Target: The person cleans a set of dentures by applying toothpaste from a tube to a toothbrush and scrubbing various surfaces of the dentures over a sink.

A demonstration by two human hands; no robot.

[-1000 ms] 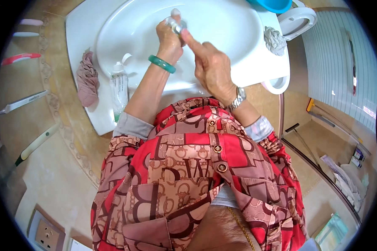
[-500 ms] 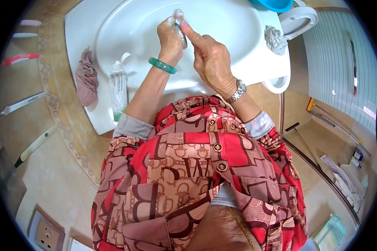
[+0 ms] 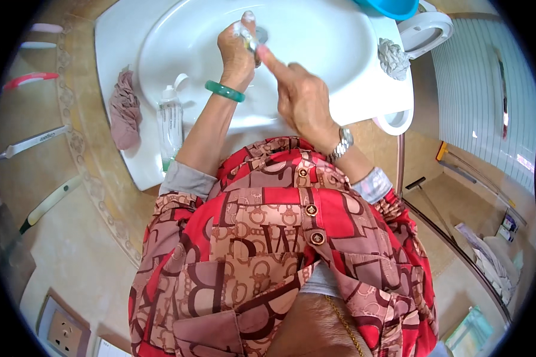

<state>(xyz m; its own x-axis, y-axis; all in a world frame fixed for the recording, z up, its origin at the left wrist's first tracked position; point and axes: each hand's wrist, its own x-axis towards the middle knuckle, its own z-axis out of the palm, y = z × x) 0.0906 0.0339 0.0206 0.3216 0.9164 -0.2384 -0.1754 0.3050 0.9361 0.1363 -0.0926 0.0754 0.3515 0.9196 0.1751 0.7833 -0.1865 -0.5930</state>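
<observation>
Over the white washbasin [image 3: 333, 77], my left hand [image 3: 235, 53] is closed around a small silvery thing [image 3: 252, 47] with some yellow on it. White foam covers my left thumb and fingertips, and the thing's kind is not clear. My right hand [image 3: 305, 92] comes from the right with its index finger stretched onto the silvery thing. Its other fingers are curled under, so whatever they hold, if anything, is hidden. A green bangle [image 3: 224, 91] circles my left wrist. On my right wrist is a metal watch [image 3: 342, 144].
A clear bottle [image 3: 170, 125] with its white cap flipped up stands at the basin's left, beside a crumpled mauve cloth [image 3: 125, 110]. A grey scrunched cloth [image 3: 393, 59] lies on the right rim. Behind it are a blue bowl [image 3: 397, 7] and a toilet [image 3: 424, 33].
My left hand has shifted slightly left and turned, so less of the silvery thing shows. My right index finger has followed it, and the drain has come into sight.
</observation>
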